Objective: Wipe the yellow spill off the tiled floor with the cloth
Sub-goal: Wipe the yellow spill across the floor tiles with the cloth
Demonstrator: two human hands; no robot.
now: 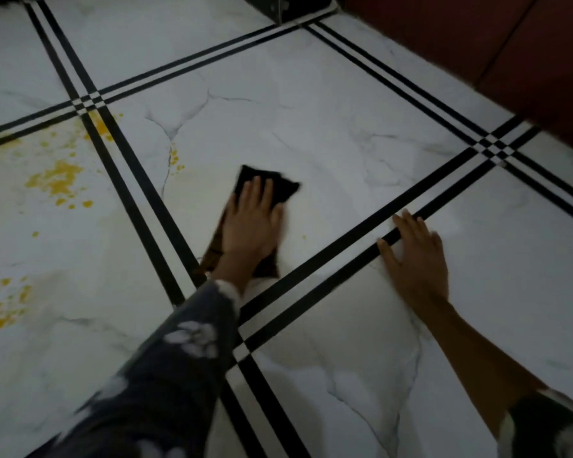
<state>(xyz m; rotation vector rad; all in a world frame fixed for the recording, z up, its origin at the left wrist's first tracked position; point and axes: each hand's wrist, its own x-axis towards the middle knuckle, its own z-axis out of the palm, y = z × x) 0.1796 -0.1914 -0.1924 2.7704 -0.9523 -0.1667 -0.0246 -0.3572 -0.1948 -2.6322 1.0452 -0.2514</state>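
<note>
1. At the far left, the yellow spill (pixel 55 181) lies in blotches and drops across a white marbled tile of the floor (pixel 311 120). More yellow smears sit lower down near the left edge, and pale yellowish streaks spread between them.
2. A pair of black stripes (pixel 126 166) runs diagonally past the spill, and some yellow lies on it near the crossing at the upper left. Just right of the stripes, a few small yellow drops (pixel 174 158) dot the middle tile.
3. A dark sleeve (pixel 179 352) with pale flower shapes reaches up from the bottom left to the centre.
4. In the centre, the left hand (pixel 253 223) lies palm down on the cloth (pixel 286 188), pressing it flat to the middle tile. Its grip is wide: the fingers are straight, not curled round anything. The cloth is dark and folded. One end shows beyond the fingertips and the other, browner end shows beside the wrist. It lies well apart from the main spill, right of the stripes.
5. One tiny yellow spot (pixel 303 238) sits just right of the left hand.
6. Further right, the right hand (pixel 417 259) rests flat on the floor with fingers spread, its grip wide and holding nothing. The fingertips lie across another pair of black stripes (pixel 444 190).
7. At the top right, a dark red surface (pixel 477 44) borders the floor.
</note>
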